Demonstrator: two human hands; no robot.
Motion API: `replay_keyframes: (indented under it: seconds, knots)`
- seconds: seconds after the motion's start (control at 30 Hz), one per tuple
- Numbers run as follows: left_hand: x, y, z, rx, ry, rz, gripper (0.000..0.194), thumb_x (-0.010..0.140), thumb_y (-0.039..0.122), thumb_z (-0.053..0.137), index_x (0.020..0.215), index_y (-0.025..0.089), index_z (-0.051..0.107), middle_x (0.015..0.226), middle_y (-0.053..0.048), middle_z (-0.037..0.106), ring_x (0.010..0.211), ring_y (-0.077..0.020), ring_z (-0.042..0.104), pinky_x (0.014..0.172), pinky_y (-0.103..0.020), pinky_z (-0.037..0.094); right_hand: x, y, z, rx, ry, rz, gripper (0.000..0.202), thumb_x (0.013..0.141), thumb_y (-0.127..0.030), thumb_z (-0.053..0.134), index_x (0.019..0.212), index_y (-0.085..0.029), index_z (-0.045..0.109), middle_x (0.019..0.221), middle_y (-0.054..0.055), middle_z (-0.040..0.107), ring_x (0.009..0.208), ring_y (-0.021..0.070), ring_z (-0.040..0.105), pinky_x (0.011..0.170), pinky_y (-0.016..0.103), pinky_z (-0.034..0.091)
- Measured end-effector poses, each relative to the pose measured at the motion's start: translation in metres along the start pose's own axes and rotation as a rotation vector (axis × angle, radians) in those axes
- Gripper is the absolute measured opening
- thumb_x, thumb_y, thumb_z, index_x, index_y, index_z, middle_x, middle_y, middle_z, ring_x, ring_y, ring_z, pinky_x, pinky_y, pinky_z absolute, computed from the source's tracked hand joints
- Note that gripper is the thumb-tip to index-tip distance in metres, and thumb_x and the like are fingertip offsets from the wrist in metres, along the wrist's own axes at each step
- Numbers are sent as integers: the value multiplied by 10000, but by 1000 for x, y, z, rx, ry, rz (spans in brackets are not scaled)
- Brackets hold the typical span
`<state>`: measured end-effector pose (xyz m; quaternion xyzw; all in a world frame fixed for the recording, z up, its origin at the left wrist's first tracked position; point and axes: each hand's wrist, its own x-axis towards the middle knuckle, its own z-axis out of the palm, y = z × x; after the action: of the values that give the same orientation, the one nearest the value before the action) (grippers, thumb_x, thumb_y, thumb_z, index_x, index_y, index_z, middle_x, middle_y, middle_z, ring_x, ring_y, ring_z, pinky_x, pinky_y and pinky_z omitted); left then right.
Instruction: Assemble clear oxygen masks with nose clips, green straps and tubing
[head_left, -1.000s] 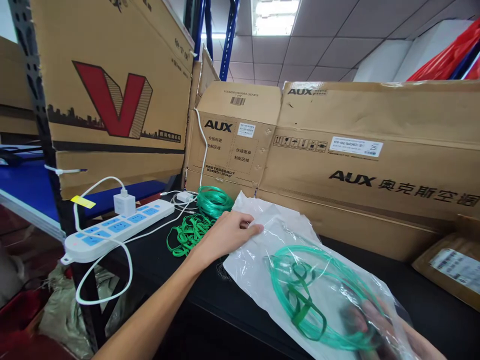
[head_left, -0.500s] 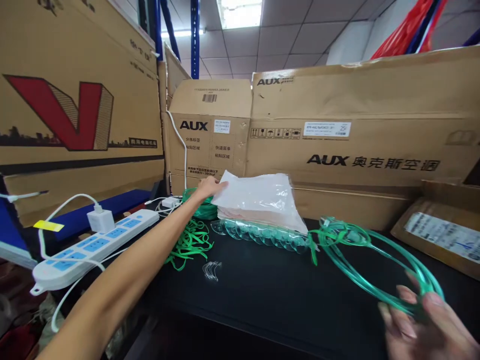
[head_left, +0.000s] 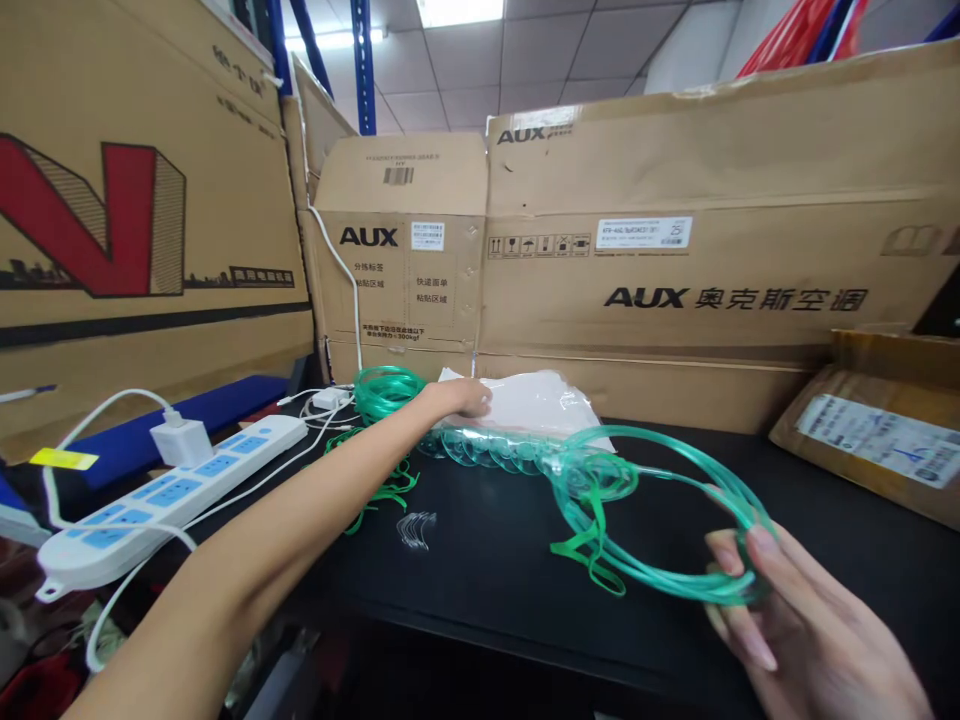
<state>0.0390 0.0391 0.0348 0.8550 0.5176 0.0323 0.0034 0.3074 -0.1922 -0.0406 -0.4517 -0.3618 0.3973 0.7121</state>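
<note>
My right hand point(head_left: 795, 600) is closed around a coil of clear green tubing point(head_left: 690, 590), held above the right part of the table. At the coil's left end hangs a clear green mask point(head_left: 600, 475) with a green strap point(head_left: 596, 545). My left hand point(head_left: 472, 398) reaches over a stack of white plastic bags point(head_left: 532, 400), its fingers curled in at the top bag. Along the front of the stack lies a row of nested clear green masks point(head_left: 487, 450). The lifted mask partly covers the row's right end.
Another green tubing coil point(head_left: 386, 390) lies behind my left forearm, near loose green straps point(head_left: 394, 490) and thin metal strips point(head_left: 416, 530). A white power strip point(head_left: 172, 490) with cables is at left. Cardboard boxes point(head_left: 675, 250) wall the back; an open carton point(head_left: 877, 420) stands at right.
My right hand has brought the tubing and mask leftward, and the strap now hangs in front of the mask. My left hand has moved right over the bags, whose raised corner is lower.
</note>
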Motion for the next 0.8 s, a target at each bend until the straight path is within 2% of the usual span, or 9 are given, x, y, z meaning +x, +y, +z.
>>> replay_keyframes:
  seconds: [0.17,0.33,0.43,0.5,0.6,0.67,0.73,0.8]
  knots:
    - [18,13,-4,28,-70,96,369,984,332,625,1319,184,589,1356,-118,586,1153,-263,621,960,-486,544,-5,-4,11,-159,-184,54,356,741,-536,795,745,-197,689,755,-18,583,381,41,388,360,204,351]
    - [24,32,-2,-3,-142,160,368,987,349,620,1314,184,595,1366,-119,584,1172,-268,613,981,-498,530,-10,-7,19,-248,-290,86,351,788,-532,764,838,-192,691,758,-9,609,387,55,409,376,211,345]
    - [22,37,0,-29,-169,157,385,986,373,618,1321,184,591,1371,-122,581,1181,-273,609,990,-506,523,-7,-6,20,-380,-343,122,418,782,-584,744,845,-174,697,596,-23,577,369,76,415,384,222,342]
    - [19,39,-1,-47,-169,154,388,983,374,622,1319,184,594,1382,-122,577,1197,-278,602,1004,-517,512,-6,-4,21,-486,-343,127,465,795,-611,716,896,-157,713,443,-52,486,361,90,392,391,220,311]
    - [14,40,-9,-80,-116,156,421,968,380,642,1334,180,592,1435,-129,553,1272,-298,562,1065,-539,457,-6,0,24,-599,-253,86,575,790,-611,704,1087,-119,723,367,-72,434,358,91,336,402,226,257]
    - [4,43,-17,-109,-29,161,472,965,376,638,1384,171,562,1487,-141,524,1353,-306,500,1126,-509,390,-6,3,23,-628,-188,41,631,772,-600,711,1177,-116,715,387,-77,437,369,100,342,407,237,266]
    - [-14,48,-24,-146,80,183,489,989,382,585,1418,154,535,1500,-143,524,1390,-288,464,1149,-439,349,-2,7,20,-643,-167,-23,632,754,-593,717,1189,-135,723,440,-64,471,396,123,400,403,253,302]
    - [-40,55,-27,-190,167,226,447,1027,419,492,1375,152,577,1432,-119,595,1322,-250,530,1102,-369,384,3,10,15,-681,-142,-140,589,751,-579,718,1170,-165,735,525,-31,546,447,146,472,415,266,350]
